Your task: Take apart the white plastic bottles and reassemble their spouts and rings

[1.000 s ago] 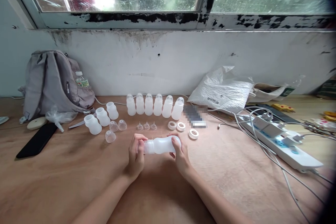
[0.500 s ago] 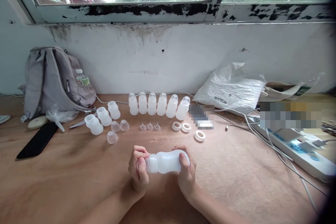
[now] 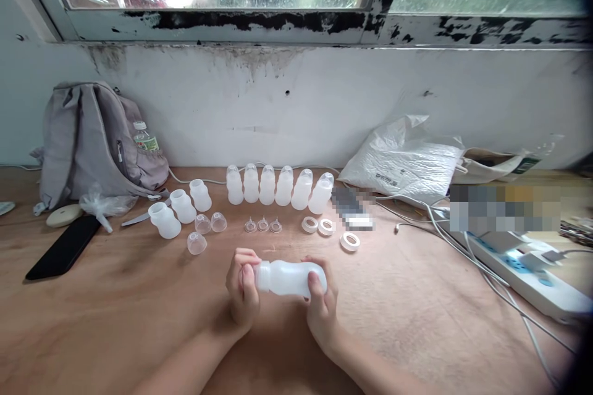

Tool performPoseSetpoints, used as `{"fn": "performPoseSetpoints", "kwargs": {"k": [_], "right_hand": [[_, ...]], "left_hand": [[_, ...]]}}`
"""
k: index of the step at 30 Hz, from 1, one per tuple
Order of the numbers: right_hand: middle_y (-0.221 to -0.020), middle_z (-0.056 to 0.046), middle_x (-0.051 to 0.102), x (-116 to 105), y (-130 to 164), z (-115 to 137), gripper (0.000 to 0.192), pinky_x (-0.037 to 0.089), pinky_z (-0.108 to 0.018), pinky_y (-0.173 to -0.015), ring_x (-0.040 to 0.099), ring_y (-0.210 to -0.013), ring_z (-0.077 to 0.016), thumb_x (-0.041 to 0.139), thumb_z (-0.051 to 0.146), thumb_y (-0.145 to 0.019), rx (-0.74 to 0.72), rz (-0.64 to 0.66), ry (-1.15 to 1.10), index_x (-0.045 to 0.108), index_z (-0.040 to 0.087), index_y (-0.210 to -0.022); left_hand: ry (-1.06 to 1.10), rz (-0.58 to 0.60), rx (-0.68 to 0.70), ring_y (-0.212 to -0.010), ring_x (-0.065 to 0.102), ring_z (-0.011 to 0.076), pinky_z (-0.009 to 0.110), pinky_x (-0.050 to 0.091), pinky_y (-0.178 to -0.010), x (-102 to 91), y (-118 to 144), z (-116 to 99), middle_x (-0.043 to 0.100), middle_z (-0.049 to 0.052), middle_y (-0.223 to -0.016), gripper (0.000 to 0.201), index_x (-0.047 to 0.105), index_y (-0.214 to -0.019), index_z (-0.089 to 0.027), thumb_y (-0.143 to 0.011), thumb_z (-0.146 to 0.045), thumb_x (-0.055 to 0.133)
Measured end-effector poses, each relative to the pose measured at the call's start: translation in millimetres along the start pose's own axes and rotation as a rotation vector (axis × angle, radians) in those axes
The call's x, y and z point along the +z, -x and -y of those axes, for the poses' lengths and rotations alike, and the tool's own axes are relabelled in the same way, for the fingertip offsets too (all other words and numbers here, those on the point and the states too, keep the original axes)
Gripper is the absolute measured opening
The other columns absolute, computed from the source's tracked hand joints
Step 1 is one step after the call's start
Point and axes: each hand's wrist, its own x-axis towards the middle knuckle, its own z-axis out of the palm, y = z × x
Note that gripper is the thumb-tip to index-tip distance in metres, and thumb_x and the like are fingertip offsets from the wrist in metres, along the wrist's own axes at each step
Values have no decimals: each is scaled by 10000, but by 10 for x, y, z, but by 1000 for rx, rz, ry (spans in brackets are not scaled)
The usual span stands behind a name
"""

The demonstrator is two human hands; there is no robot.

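A white bottle (image 3: 290,278) lies sideways in the air just above the table (image 3: 115,321), near the middle. The left hand (image 3: 243,293) is wrapped round its neck end, fingers closed there; the right hand (image 3: 319,305) is closed on the base, thumb on top. Far of it stand a row of capped bottles (image 3: 278,186), three small teats (image 3: 262,224) and three rings (image 3: 327,228). The smooth plastic could slip or squash under a hard squeeze, and a drop might roll it into the teats
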Motion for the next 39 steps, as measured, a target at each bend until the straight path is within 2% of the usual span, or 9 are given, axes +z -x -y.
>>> {"fn": "performPoseSetpoints", "kwargs": {"k": [5,10,13,16,19,22,26,30,39], "right_hand": [[-576,31,517,4,-271,38,271,348,-242,-387,445,-428,-126,452,480,-787,212,185,-66,514,232,-880],[-581,43,508,-12,-361,18,293,378,-221,-372,476,-424,-108,491,473,-769,173,255,-114,506,213,-902],[-816,-9,558,-17,-372,-1,304,439,-225,-428,545,-567,-118,507,461,-756,109,257,-167,507,210,-926],[-890,-26,536,-33,-401,-42,303,448,-221,-435,562,-626,-126,517,453,-747,75,216,-151,498,201,-915],[-871,-20,521,-53,-433,-97,288,430,-218,-399,555,-590,-123,502,449,-756,54,178,-98,485,206,-910],[-843,-18,532,-62,-446,-139,267,419,-223,-391,541,-554,-121,490,439,-762,15,165,-60,489,209,-899],[-812,-21,564,-64,-445,-171,245,422,-241,-426,536,-538,-128,487,423,-764,-45,160,19,508,211,-885],[-798,-27,582,-72,-467,-198,240,428,-256,-455,536,-543,-141,457,425,-781,-94,156,123,507,209,-871],[-817,-49,600,-92,-557,-279,213,446,-275,-483,559,-566,-158,421,388,-800,-140,155,214,510,200,-843]], "left_hand": [[33,208,-356,-523,494,109,218,402,-438,4,-344,166,519,5,-713,257,500,-848,-180,-811,-420,415],[204,228,-494,-665,574,141,246,480,-545,-13,-478,217,578,45,-792,394,517,-894,-143,-718,-495,528],[177,207,-433,-729,578,152,255,483,-608,-157,-617,124,595,63,-834,411,550,-895,-133,-684,-485,572],[113,170,-339,-759,571,154,250,466,-647,-408,-900,-47,603,55,-863,408,564,-924,-147,-658,-452,616],[-194,200,-111,-750,575,166,266,455,-655,-657,-1263,-272,616,51,-893,382,584,-910,-166,-665,-459,598],[-445,320,10,-760,586,181,272,447,-658,-788,-1598,-480,633,37,-902,340,597,-914,-197,-677,-441,585],[-665,411,120,-748,600,191,278,440,-664,-767,-1937,-564,646,33,-887,289,603,-907,-211,-692,-402,573],[-880,415,199,-774,589,194,290,435,-711,-668,-2183,-442,630,50,-946,291,593,-937,-205,-706,-380,561],[-1055,444,127,-940,552,243,326,425,-788,-460,-2322,-83,614,80,-991,266,585,-960,-187,-716,-289,557]]}}
